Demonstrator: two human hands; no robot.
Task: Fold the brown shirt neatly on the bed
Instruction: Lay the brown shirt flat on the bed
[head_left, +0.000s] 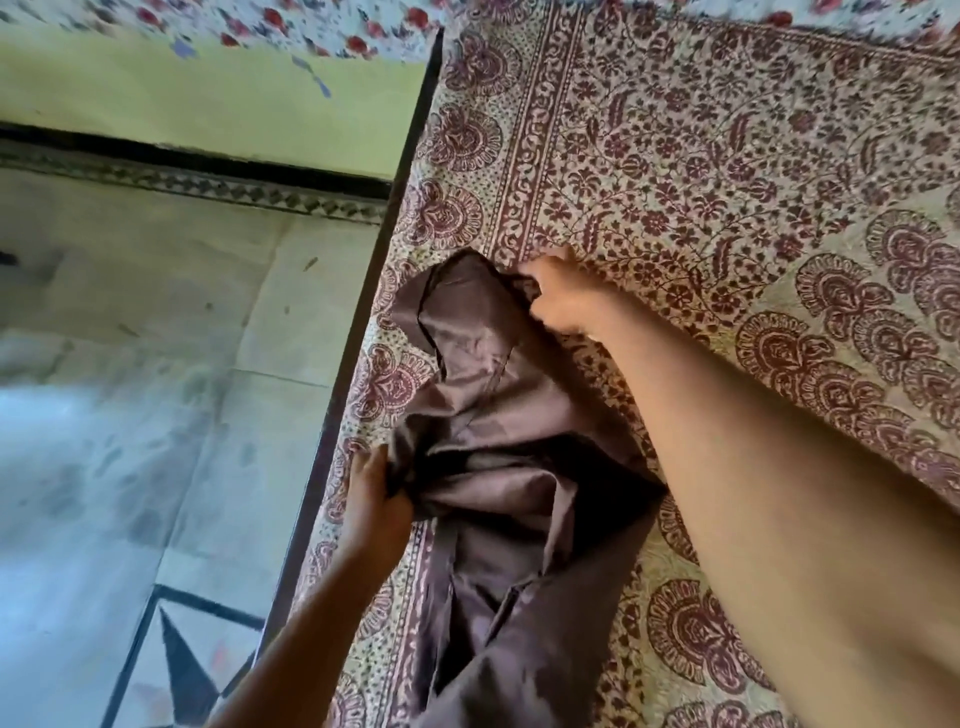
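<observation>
Both hands' fingers clutching the crumpled brown shirt (498, 467) near the bed (727, 182) edge.

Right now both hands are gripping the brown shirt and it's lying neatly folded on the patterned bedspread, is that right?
Not quite. The left hand and right hand do grip the brown shirt on the patterned bedspread, but the head view shows it bunched and crumpled, not neatly folded.

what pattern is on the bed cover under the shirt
Cream bed cover with dark red floral print and a flower border, clearest in the head view.
</observation>
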